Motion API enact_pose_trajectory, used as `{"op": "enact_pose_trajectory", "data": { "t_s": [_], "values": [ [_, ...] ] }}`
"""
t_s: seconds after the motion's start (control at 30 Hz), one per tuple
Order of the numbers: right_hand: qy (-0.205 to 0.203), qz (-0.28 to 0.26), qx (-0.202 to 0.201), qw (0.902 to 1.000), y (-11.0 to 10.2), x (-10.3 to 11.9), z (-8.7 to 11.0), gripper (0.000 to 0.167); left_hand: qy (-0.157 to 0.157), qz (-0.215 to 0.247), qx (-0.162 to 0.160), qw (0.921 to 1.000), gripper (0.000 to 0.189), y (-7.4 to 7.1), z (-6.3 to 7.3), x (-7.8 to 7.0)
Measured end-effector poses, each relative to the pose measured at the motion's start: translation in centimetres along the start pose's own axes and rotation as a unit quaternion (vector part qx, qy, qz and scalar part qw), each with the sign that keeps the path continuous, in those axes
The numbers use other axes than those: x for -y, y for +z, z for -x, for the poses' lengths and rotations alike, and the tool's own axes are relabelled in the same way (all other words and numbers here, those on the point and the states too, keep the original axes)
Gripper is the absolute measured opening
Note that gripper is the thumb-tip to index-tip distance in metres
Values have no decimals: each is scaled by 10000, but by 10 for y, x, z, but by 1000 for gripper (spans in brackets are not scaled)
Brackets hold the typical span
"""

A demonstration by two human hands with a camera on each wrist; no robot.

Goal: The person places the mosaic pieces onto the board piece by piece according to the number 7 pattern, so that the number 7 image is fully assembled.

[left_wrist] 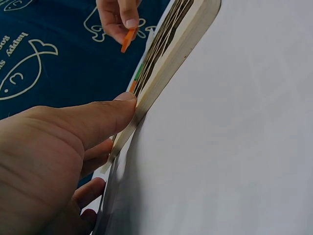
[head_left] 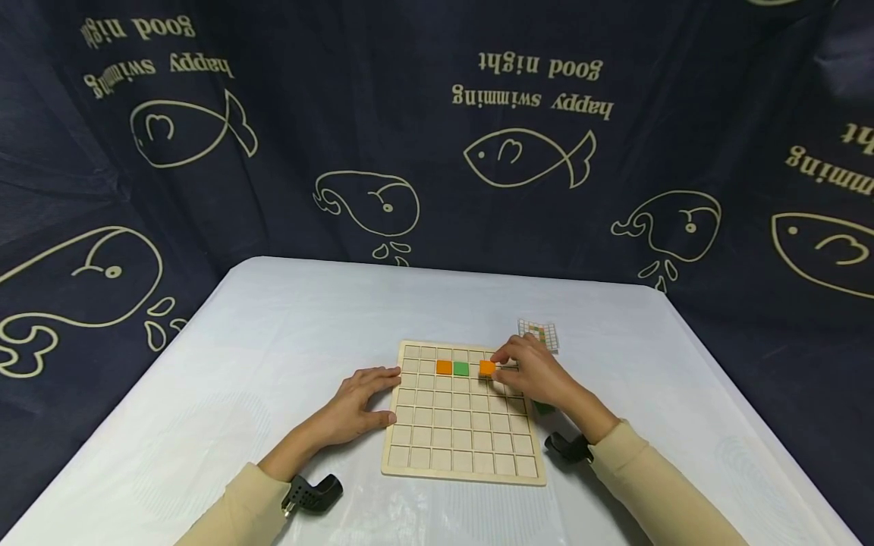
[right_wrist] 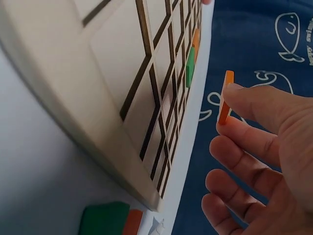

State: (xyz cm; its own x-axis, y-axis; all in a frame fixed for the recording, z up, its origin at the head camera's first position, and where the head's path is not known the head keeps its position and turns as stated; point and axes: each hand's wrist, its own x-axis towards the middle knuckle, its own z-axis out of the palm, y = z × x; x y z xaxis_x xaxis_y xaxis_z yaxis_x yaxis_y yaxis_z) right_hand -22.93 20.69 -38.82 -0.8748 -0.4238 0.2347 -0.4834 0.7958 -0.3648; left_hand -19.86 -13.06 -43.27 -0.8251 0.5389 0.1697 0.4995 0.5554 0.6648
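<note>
In front of me I see a big dark blue cloth (head_left: 423, 45); it has pale fish (head_left: 520, 158) and whales (head_left: 372, 203) on it; the words "good night" (head_left: 541, 67) and "happy swimming" (head_left: 532, 102) are upside down; my table (head_left: 300, 318) is white.

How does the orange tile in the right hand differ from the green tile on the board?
The held tile is orange; the green tile is green. The held tile is pinched in the right hand, raised off the board, while the green tile lies on it, untouched. The green tile sits beside another orange tile; the held tile has air around it. Both are thin, flat squares.
</note>
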Motion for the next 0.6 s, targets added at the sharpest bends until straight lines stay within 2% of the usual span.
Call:
{"op": "enact_pose_trajectory", "data": {
  "t_s": [0.2,0.6],
  "values": [
    [56,-66,136,9999,4,2,-6,21,-45,9,12,10000,61,0,1,0],
    [80,246,414,9988,9,2,-17,24,-4,-51,-19,10000,62,0,0,1]
  ]
}}
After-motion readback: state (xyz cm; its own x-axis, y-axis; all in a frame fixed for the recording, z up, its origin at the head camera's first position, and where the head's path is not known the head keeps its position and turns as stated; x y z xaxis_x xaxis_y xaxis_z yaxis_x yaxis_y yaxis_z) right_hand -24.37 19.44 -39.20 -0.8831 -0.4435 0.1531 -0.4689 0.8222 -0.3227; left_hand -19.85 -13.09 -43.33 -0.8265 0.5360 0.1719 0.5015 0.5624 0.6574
